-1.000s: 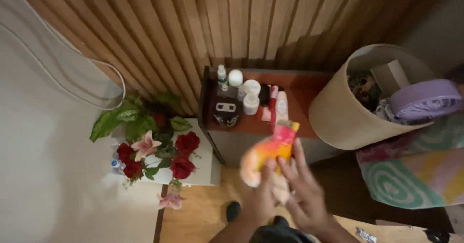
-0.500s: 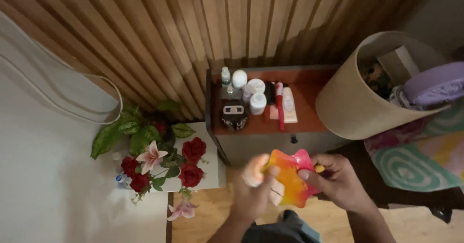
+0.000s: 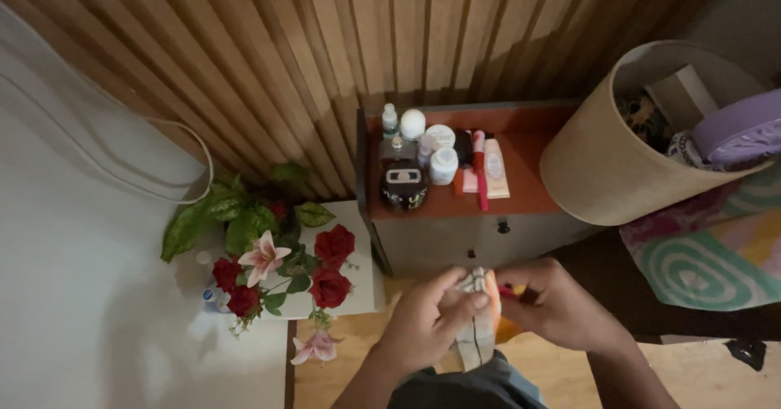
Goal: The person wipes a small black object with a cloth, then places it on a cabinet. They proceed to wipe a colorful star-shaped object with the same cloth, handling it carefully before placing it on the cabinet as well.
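Both hands pinch one bunched cloth low in centre of view, just in front of the cabinet.

L to R: red and pink flower bunch (image 3: 277, 267) sits well apart to the left, by the white wall. Left hand (image 3: 427, 324) has fingers curled shut on the near side of the cloth (image 3: 478, 328), thumb on top; cloth is greyish w/ orange and pink edge, long axis roughly vertical, lower end hanging toward the body. Right hand (image 3: 557, 307) touches cloth's far-right edge, fingers closed on the orange part, knuckles toward camera. Both hands equally near, cloth lies between them. Above them, red-topped cabinet (image 3: 529, 193) w/ small bottles and jars (image 3: 431, 153); tan round basket (image 3: 618, 165) further right, tilted, purple item inside.
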